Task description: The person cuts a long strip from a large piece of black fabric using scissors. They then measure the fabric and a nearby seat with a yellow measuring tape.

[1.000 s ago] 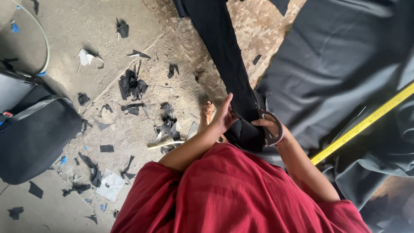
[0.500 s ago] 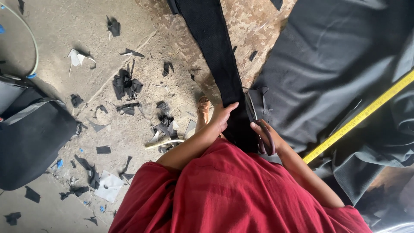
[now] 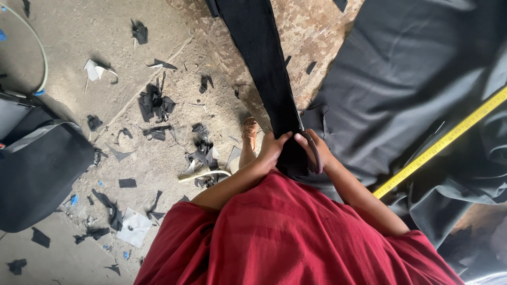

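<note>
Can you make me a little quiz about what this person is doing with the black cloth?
1. True or false: both hands touch the black strip.
2. Which hand holds the scissors? A) left hand B) right hand
3. What lies across the dark cloth on the right?

Key:
1. True: the left hand and the right hand both grip its near end.
2. B
3. A yellow measuring tape.

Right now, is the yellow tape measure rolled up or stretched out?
Stretched out: the yellow tape measure runs straight and diagonal across the dark fabric.
</note>
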